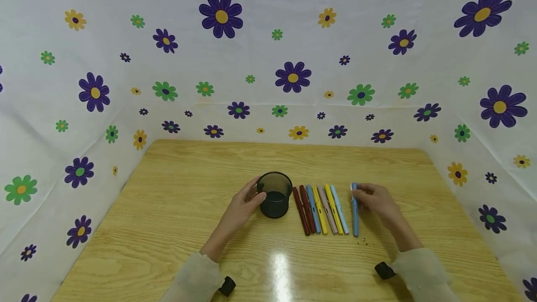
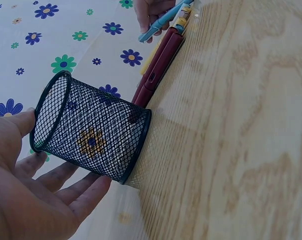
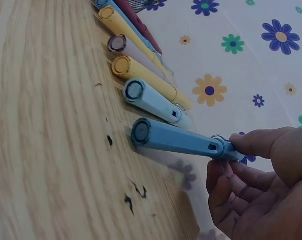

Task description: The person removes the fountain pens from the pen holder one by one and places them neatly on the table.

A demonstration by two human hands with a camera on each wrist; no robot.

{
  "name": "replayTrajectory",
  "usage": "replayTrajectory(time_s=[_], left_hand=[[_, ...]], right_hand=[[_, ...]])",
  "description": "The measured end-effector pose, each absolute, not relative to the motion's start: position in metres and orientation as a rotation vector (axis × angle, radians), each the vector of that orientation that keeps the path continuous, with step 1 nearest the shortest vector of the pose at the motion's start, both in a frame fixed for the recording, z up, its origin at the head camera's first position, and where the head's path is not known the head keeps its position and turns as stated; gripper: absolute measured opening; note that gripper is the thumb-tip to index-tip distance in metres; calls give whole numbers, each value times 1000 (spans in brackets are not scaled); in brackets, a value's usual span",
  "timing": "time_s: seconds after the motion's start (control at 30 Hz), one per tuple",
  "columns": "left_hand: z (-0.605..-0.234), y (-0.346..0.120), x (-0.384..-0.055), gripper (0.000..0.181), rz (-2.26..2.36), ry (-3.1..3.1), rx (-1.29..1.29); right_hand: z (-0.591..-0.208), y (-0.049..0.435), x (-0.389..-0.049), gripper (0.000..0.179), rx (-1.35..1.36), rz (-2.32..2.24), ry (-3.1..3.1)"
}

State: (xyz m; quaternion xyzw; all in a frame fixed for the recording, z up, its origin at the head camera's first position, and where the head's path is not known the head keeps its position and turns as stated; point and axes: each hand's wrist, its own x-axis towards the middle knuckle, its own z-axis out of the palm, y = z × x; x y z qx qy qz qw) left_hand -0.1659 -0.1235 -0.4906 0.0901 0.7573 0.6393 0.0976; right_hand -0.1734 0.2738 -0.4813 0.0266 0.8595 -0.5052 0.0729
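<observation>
A black mesh pen holder [image 1: 274, 208] stands upright on the table. My left hand [image 1: 243, 203] holds it from its left side, the thumb by the rim and the fingers along the mesh wall [image 2: 93, 130]. My right hand [image 1: 377, 201] pinches a blue pen [image 1: 355, 216] near its upper end, between thumb and fingers. In the right wrist view that blue pen [image 3: 176, 139] points its round end toward the camera. Between the hands lies a row of several pens: two dark red pens [image 1: 307, 211], then blue, yellow [image 1: 320, 211], mauve, yellow and a light blue pen [image 1: 340, 209].
Small dark specks [image 1: 365, 242] lie on the wooden table [image 1: 176, 227] below the blue pen. White cloth [image 1: 251, 59] with printed flowers stands behind the table and along both sides. Black bands [image 1: 227, 286] sit at both wrists.
</observation>
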Motion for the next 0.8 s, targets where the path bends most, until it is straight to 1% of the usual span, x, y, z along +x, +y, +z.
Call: replayTrajectory(time_s=[0.33,0.8], left_hand=[[-491,-124,-166,71,1883,2252,264],[-492,-124,-166,69,1896,2245,288]], right_hand=[[-482,255,-180,49,100,-1473,2653],[-483,242,-185,44,102,-1389,2688]])
